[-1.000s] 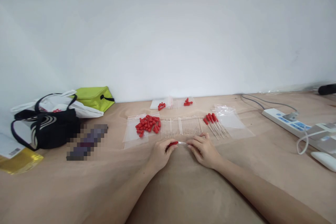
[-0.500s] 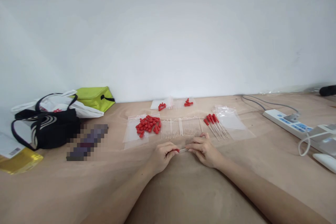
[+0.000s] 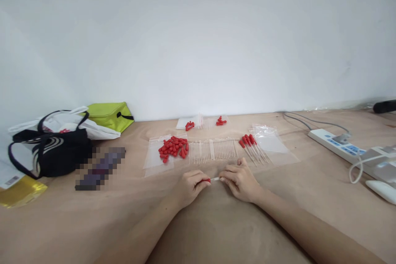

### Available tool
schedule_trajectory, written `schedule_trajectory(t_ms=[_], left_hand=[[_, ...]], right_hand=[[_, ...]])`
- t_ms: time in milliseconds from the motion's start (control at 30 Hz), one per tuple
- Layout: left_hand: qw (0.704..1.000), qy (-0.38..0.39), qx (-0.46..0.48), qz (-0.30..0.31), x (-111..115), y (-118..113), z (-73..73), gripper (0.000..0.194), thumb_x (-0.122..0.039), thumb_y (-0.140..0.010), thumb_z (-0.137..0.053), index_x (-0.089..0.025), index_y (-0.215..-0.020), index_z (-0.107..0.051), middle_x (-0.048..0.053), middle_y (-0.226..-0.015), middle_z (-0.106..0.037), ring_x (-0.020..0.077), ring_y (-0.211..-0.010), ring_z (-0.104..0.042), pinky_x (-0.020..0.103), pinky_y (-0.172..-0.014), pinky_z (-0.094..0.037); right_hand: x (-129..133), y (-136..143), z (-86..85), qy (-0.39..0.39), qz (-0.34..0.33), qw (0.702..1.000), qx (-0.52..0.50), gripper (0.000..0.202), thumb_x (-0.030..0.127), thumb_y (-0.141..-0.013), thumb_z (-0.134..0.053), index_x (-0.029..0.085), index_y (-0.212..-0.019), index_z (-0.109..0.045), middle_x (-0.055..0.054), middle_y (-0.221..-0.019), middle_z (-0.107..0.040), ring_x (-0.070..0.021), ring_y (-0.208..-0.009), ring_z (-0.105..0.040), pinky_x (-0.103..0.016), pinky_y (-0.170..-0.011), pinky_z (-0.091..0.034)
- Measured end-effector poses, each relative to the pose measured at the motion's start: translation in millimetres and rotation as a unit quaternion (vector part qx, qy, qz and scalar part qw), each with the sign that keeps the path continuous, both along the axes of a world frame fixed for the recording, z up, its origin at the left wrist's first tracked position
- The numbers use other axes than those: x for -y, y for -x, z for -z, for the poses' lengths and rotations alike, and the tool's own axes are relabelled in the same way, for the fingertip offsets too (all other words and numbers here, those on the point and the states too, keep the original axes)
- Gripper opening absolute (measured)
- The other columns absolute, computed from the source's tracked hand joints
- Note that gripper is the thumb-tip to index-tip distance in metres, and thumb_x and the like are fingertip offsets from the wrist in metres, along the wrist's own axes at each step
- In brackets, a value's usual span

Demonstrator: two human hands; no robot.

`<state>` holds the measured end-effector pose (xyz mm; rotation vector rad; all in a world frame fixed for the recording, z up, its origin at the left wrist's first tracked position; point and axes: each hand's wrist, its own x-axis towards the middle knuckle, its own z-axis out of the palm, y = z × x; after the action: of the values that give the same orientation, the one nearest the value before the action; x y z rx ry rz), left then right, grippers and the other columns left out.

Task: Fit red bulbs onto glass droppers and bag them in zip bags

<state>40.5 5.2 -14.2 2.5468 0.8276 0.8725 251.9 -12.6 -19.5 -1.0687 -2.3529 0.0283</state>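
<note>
My left hand [image 3: 191, 187] pinches a red rubber bulb [image 3: 206, 180] between thumb and fingers. A clear thin tube [image 3: 214, 179] runs from the bulb to my right hand [image 3: 239, 180], whose fingers are closed on it. Beyond my left hand, a pile of red bulbs [image 3: 173, 147] lies on a clear plastic bag [image 3: 152, 152]. A row of clear tubes [image 3: 224, 148] lies side by side past both hands. Several tubes with red bulbs on their ends [image 3: 252, 142] are fanned out beyond my right hand, bulbs toward the wall.
Small groups of red bulbs [image 3: 220, 121] lie near the wall. On the left are a black bag [image 3: 63, 152], a lime-green bag [image 3: 107, 114] and a pixelated dark object [image 3: 100, 169]. A white power strip [image 3: 337, 144] with cables lies right, beside a clear bag [image 3: 270, 140].
The view has shifted slightly. Both hands still hold the bulb and tube, with the hands very slightly farther apart and a little more of the tube showing.
</note>
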Motion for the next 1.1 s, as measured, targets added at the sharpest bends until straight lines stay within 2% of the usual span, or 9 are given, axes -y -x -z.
schedule_trajectory(t_ms=[300,567,733,833,900,933,1033,1100], left_hand=[[1.0,-0.002,-0.027,-0.003,2,-2,-2.6,0.017,-0.022,-0.085,-0.043,-0.015,-0.078,-0.057,0.003,-0.071,-0.058,0.0127,-0.064,-0.053,0.022,-0.059,-0.042],[1.0,-0.008,-0.03,-0.008,4,-3,-3.9,0.018,-0.022,-0.085,-0.043,-0.016,-0.076,-0.057,0.003,-0.07,-0.059,0.0133,-0.063,-0.053,0.023,-0.059,-0.042],[1.0,-0.013,-0.018,-0.019,3,-4,-2.9,0.017,-0.019,-0.085,-0.043,-0.017,-0.08,-0.059,0.004,-0.074,-0.061,0.0151,-0.07,-0.056,0.026,-0.065,-0.045],[0.998,-0.021,-0.002,-0.061,2,-1,-2.0,0.019,-0.018,-0.082,-0.049,-0.018,-0.099,-0.056,0.006,-0.09,-0.061,0.0184,-0.086,-0.055,0.031,-0.077,-0.045],[0.994,-0.014,0.001,-0.111,1,2,-1.7,0.036,-0.019,-0.078,-0.054,-0.019,-0.113,-0.048,0.007,-0.101,-0.057,0.0203,-0.093,-0.053,0.034,-0.081,-0.044],[0.991,-0.007,-0.003,-0.132,0,3,-1.6,0.039,-0.019,-0.077,-0.055,-0.019,-0.115,-0.047,0.007,-0.102,-0.057,0.0207,-0.093,-0.053,0.035,-0.081,-0.044],[0.99,0.015,-0.03,-0.14,-2,6,-0.8,0.021,-0.019,-0.078,-0.053,-0.019,-0.099,-0.056,0.005,-0.09,-0.059,0.0194,-0.085,-0.055,0.034,-0.076,-0.045],[0.991,0.014,-0.042,-0.127,-3,6,0.1,0.011,-0.019,-0.079,-0.052,-0.018,-0.087,-0.06,0.004,-0.084,-0.059,0.0187,-0.083,-0.054,0.033,-0.076,-0.045]], right_hand=[[6,14,-0.3,0.055,0.027,0.998,-0.022,0.026,0.018,-0.085,-0.035,0.019,-0.076,-0.059,0.0,-0.068,-0.059,-0.0105,-0.06,-0.046,-0.029,-0.064,-0.018],[2,17,-1.2,0.064,0.021,0.998,-0.014,0.022,0.017,-0.084,-0.037,0.019,-0.076,-0.058,0.001,-0.069,-0.06,-0.0101,-0.061,-0.048,-0.029,-0.065,-0.019],[-1,14,-7.5,-0.008,-0.017,0.999,0.044,0.021,0.021,-0.084,-0.041,0.019,-0.075,-0.06,-0.001,-0.069,-0.059,-0.0131,-0.071,-0.048,-0.031,-0.07,-0.02],[-4,7,-11.3,-0.062,-0.01,0.995,0.082,0.021,0.023,-0.082,-0.044,0.019,-0.071,-0.06,-0.003,-0.069,-0.059,-0.0157,-0.075,-0.047,-0.034,-0.073,-0.02],[-9,-2,-12.6,-0.066,0.048,0.994,0.074,0.021,0.022,-0.082,-0.043,0.018,-0.071,-0.061,-0.004,-0.069,-0.061,-0.0162,-0.074,-0.047,-0.034,-0.072,-0.02],[-13,-7,-12.8,-0.06,0.097,0.992,0.059,0.022,0.022,-0.082,-0.043,0.019,-0.072,-0.062,-0.005,-0.07,-0.062,-0.0166,-0.074,-0.048,-0.034,-0.072,-0.02],[-30,-28,-11.1,-0.021,0.282,0.959,-0.001,0.026,0.028,-0.082,-0.039,0.019,-0.076,-0.063,-0.006,-0.074,-0.064,-0.0185,-0.075,-0.05,-0.034,-0.071,-0.02],[-41,-40,-8.9,0.013,0.371,0.928,-0.023,0.027,0.032,-0.081,-0.039,0.02,-0.079,-0.063,-0.005,-0.073,-0.064,-0.0196,-0.076,-0.052,-0.034,-0.07,-0.02]])
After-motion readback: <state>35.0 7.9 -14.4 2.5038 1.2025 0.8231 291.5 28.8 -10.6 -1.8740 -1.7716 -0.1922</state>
